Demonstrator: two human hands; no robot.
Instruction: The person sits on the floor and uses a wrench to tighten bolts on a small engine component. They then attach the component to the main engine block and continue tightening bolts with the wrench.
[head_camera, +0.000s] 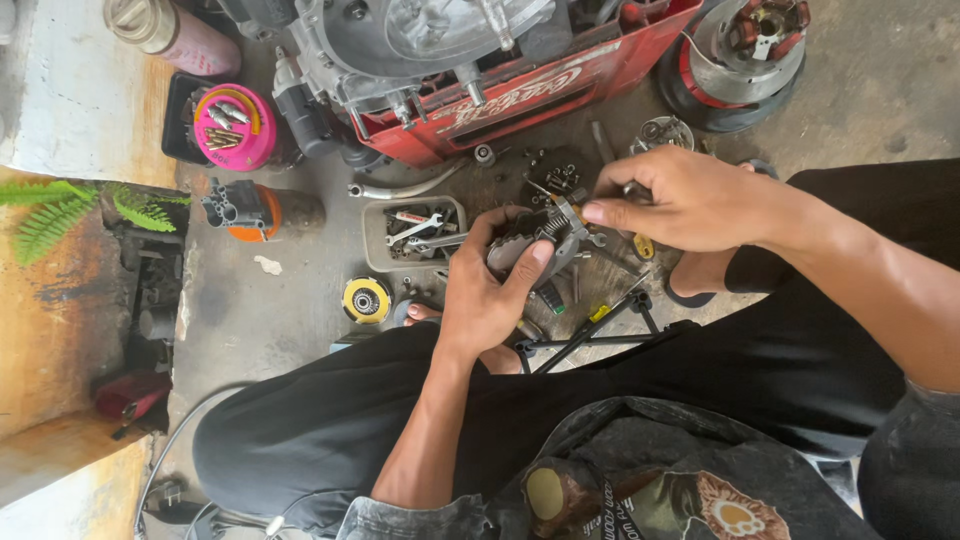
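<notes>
Low over the stained concrete floor (300, 290), a person in black trousers is squatting and working with both bare hands. Their left hand (487, 290) is gripping a small grey metal engine part with a coiled spring (540, 240), thumb pressed across its face and fingers wrapped behind it, keeping it raised just above the floor between the knees. Their right hand (690, 200) is reaching in from the right, thumb and forefinger pinching at the top edge of that part; what they are pinching is too small to make out. Just beyond the left hand, a shallow grey plastic tray of spanners (378, 240) is sitting on the floor, and a yellow and black round disc (366, 299) is lying near the left knee. Farther off, a silver engine casing (420, 40) is resting on a red plastic crate (520, 100), with a pink round tub of bolts (235, 128) well to its left.
</notes>
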